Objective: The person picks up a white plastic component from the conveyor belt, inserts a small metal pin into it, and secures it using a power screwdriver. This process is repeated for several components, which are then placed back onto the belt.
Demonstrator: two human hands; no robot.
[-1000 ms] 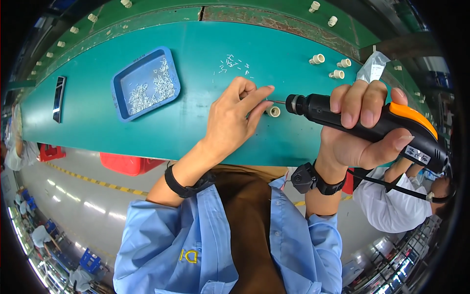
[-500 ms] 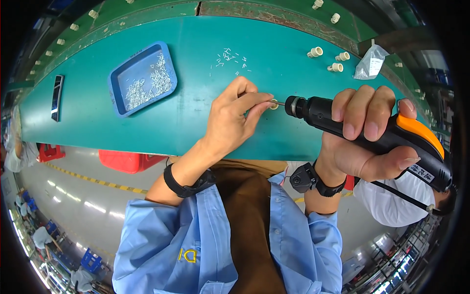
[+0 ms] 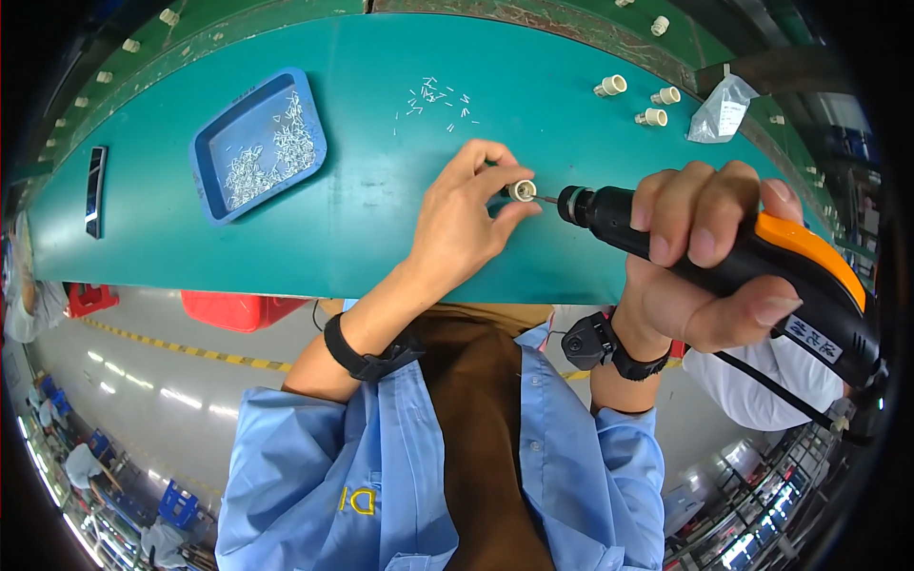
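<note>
Between the thumb and fingers of my left hand (image 3: 459, 207) is a small cream cylindrical fitting (image 3: 523, 190), its round opening turned toward the right. My right hand (image 3: 703, 262) wraps round a black and orange electric screwdriver (image 3: 609, 211), held almost level. The thin bit points left, its tip at the fitting's opening; how far it reaches in I cannot tell. Beyond my left hand, small silvery pin-like pieces (image 3: 430, 93) lie scattered on the green table (image 3: 371, 181). More of these pieces fill part of a blue tray (image 3: 203, 181) at the left.
Three similar cream fittings, one of them the nearest fitting (image 3: 651, 117), stand at the back right beside a clear plastic bag (image 3: 722, 112). A dark flat slab (image 3: 95, 192) lies at the far left. A red stool (image 3: 238, 310) stands below the table's front edge.
My left thumb and fingers, pinched together at the bit's tip before, have parted around the fitting, showing its opening. The screwdriver has stayed nearly in place.
</note>
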